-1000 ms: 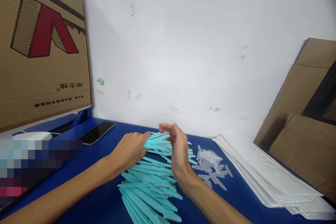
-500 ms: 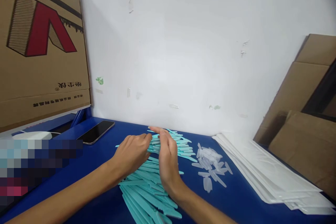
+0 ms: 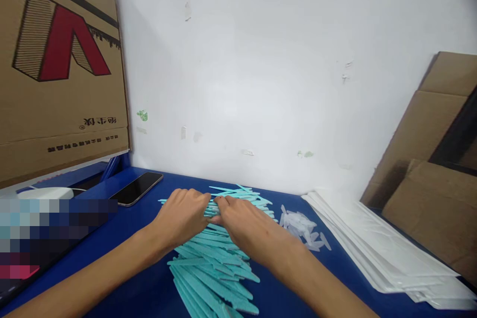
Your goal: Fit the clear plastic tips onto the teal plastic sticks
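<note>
My left hand [image 3: 184,214] is wrapped round a bundle of slim teal eyebrow razors, whose tips [image 3: 163,201] stick out beyond its left side. Close beside it, my right hand [image 3: 244,221] has its fingers and thumb closed on the right end of that bundle. Below both hands, a fanned pile of teal razors [image 3: 212,271] spreads over the blue table [image 3: 141,278]. More razors [image 3: 257,198] lie behind my right hand, partly covered by it. The fingertips' exact hold is partly hidden.
Small translucent plastic covers [image 3: 300,223] lie in a heap right of the razors. Flat white sleeves [image 3: 376,248] are stacked farther right, by a cardboard box [image 3: 432,213]. A phone [image 3: 137,189] lies back left, near a large printed carton [image 3: 85,104]. A white wall [image 3: 238,84] stands behind.
My right hand has turned from an upright, flat palm at the bundle's end to fingers closed on it. My left hand keeps its hold, and razor tips now show more at its left.
</note>
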`<action>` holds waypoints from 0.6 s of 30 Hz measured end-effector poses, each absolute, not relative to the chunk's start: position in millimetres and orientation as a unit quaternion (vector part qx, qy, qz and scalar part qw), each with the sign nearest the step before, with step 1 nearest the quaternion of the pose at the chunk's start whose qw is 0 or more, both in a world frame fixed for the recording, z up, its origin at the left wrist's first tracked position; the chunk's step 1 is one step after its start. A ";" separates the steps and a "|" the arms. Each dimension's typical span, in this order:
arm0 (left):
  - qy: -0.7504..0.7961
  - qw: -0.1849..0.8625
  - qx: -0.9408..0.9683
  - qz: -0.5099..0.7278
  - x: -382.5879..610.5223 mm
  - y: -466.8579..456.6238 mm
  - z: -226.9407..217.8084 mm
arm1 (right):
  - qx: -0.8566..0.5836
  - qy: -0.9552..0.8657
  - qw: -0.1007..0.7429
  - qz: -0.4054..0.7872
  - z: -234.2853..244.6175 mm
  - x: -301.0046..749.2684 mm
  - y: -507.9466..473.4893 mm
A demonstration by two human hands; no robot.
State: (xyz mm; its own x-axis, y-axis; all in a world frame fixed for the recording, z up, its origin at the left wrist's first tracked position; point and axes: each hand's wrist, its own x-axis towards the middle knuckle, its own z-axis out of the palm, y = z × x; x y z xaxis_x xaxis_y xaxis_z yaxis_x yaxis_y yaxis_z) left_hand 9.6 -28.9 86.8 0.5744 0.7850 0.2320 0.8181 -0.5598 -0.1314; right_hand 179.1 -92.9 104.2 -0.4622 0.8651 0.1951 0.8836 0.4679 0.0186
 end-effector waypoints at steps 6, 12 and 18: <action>-0.424 0.105 -0.897 -0.075 10.2 -27.6 88.6 | -0.476 -0.870 0.097 -0.081 108.4 195.6 -86.5; -0.443 0.110 -0.888 -0.067 8.6 -28.1 85.9 | -0.456 -0.882 0.106 -0.052 105.5 204.3 -83.1; -0.465 0.097 -0.878 -0.062 13.4 -34.0 86.8 | -0.476 -0.869 0.137 0.004 105.4 210.8 -91.0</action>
State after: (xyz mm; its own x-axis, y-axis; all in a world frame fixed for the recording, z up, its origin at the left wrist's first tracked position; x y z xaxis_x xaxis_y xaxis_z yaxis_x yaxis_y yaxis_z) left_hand 13.4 -34.0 86.8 0.5602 0.8043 0.1985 0.8282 -0.5489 -0.1130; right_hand 210.8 -91.0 105.4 -0.5099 0.8277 0.2344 0.8255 0.5474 -0.1374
